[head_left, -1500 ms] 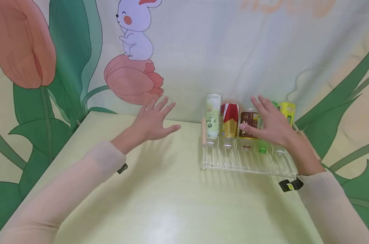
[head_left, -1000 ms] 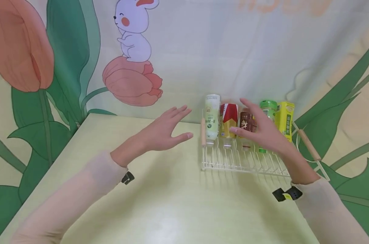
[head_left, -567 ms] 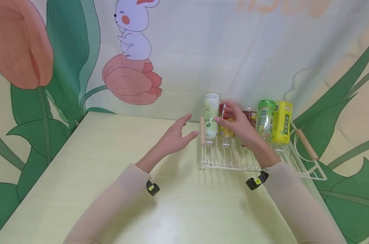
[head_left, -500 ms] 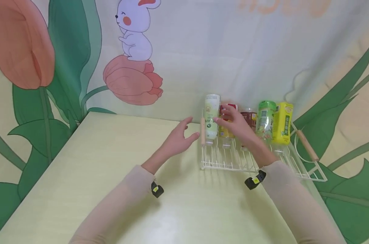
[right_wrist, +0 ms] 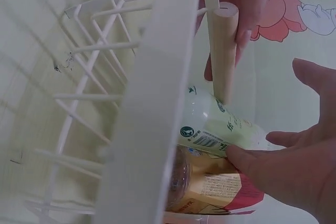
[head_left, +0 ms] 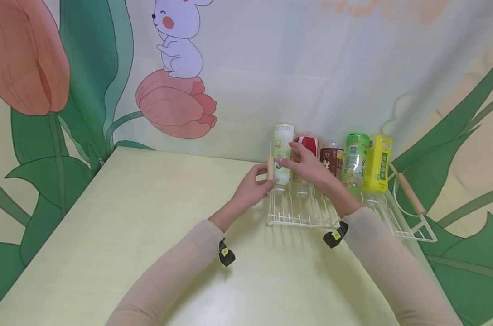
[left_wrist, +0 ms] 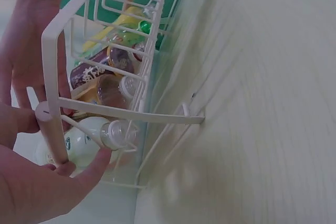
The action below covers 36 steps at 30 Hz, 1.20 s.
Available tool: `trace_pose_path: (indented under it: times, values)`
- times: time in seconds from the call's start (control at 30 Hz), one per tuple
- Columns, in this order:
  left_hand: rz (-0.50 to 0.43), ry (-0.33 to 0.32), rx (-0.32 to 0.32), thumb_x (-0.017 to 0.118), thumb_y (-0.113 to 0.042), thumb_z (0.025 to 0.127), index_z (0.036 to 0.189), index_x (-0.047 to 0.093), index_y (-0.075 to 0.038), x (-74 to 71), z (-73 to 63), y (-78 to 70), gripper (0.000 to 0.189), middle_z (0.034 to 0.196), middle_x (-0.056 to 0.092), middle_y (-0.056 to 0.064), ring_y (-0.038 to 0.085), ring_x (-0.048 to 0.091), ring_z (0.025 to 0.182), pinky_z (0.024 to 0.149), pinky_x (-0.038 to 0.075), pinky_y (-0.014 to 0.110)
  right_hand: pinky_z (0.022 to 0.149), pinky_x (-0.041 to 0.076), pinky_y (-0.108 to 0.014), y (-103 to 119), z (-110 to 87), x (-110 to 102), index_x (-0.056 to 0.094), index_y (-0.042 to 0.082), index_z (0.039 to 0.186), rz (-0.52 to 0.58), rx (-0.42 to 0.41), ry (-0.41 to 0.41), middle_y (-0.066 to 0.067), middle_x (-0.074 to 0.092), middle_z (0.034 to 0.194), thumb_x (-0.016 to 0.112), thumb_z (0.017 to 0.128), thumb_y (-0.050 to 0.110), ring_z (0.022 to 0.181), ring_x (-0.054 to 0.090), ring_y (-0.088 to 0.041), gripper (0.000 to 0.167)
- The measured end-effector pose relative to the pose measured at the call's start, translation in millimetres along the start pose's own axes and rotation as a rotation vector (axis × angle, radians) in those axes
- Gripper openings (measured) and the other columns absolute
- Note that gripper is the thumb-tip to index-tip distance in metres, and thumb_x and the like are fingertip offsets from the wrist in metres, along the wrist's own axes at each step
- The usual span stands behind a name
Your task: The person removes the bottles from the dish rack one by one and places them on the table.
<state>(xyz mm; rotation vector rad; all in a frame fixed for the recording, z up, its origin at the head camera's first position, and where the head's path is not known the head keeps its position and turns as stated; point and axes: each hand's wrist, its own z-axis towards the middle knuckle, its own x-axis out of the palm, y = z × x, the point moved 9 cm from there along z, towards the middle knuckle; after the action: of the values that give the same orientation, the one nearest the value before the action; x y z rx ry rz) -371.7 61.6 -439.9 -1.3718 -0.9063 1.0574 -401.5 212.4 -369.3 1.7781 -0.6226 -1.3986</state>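
My left hand (head_left: 252,188) holds the wooden handle (head_left: 270,168) at the left end of a white wire rack (head_left: 299,222); in the left wrist view its thumb (left_wrist: 94,169) reaches past the handle toward a bottle cap. Slanted in the rack's left slot is a pale white-green bottle (head_left: 283,170), cap toward me. Over this bottle hovers my right hand (head_left: 311,170), thumb spread away from the fingers. From the right wrist view, its fingertips are right at the side of the bottle, beside the red-and-gold bottle (right_wrist: 210,182), and the thumb stands apart.
Further right in the rack lean a brown bottle (head_left: 332,158), a green-capped bottle (head_left: 355,160) and a yellow bottle (head_left: 378,163). A second wooden handle (head_left: 410,194) is on the rack's right end. Behind the table (head_left: 169,253) hangs a printed curtain (head_left: 246,81).
Both hands have come in from apart. My left hand has moved right and taken hold of the rack's handle; my right hand has moved left and down over the white-green bottle.
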Motion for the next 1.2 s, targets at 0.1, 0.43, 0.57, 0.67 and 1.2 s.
trace_pose_path:
  times: [0.1, 0.43, 0.57, 0.67, 1.2]
  values:
    - [-0.037, 0.009, -0.014, 0.064, -0.017, 0.107, 0.161, 0.038, -0.01, -2.1, 0.6, 1.8, 0.06, 0.162, 0.043, 0.009, 0.027, 0.058, 0.138, 0.094, 0.06, 0.04, 0.125, 0.028, -0.061, -2.4, 2.5, 1.4, 0.016, 0.011, 0.17, -0.014, 0.032, 0.025, -0.016, 0.019, 0.175, 0.067, 0.1, 0.058, 0.16, 0.021, -0.038, 0.098]
    - [-0.102, 0.087, -0.075, 0.064, -0.026, 0.106, 0.163, 0.035, -0.011, 1.1, 5.0, 13.8, 0.066, 0.168, 0.034, 0.009, 0.03, 0.055, 0.14, 0.108, 0.054, 0.051, 0.123, 0.031, -0.063, -14.2, 18.7, 0.4, 0.024, 0.012, 0.167, 0.059, 0.058, 0.03, -0.015, 0.029, 0.171, 0.066, 0.104, 0.045, 0.158, 0.026, -0.038, 0.082]
    - [-0.179, 0.123, -0.086, 0.065, -0.024, 0.107, 0.163, 0.035, -0.011, 3.5, 7.4, 18.5, 0.065, 0.168, 0.032, 0.012, 0.032, 0.059, 0.133, 0.105, 0.055, 0.053, 0.121, 0.034, -0.064, -15.9, 23.8, 4.5, 0.024, 0.013, 0.167, 0.091, 0.047, 0.019, -0.015, 0.029, 0.171, 0.068, 0.105, 0.038, 0.157, 0.029, -0.039, 0.081]
    - [-0.212, 0.119, -0.089, 0.066, -0.023, 0.106, 0.163, 0.035, -0.011, 4.1, 9.0, 20.1, 0.066, 0.167, 0.033, 0.011, 0.031, 0.06, 0.13, 0.103, 0.056, 0.052, 0.119, 0.037, -0.064, -15.4, 27.3, 7.4, 0.025, 0.011, 0.166, 0.093, 0.023, -0.003, -0.017, 0.034, 0.167, 0.067, 0.105, 0.031, 0.153, 0.036, -0.04, 0.077]
    - [-0.221, 0.085, -0.053, 0.065, -0.021, 0.107, 0.161, 0.039, -0.011, 4.0, 5.5, 21.1, 0.061, 0.165, 0.036, 0.01, 0.028, 0.062, 0.128, 0.102, 0.058, 0.041, 0.113, 0.044, -0.062, -27.1, 33.6, 25.7, -0.006, 0.012, 0.169, -0.106, 0.066, -0.058, -0.03, 0.052, 0.148, 0.063, 0.106, 0.019, 0.133, 0.055, -0.048, 0.094]
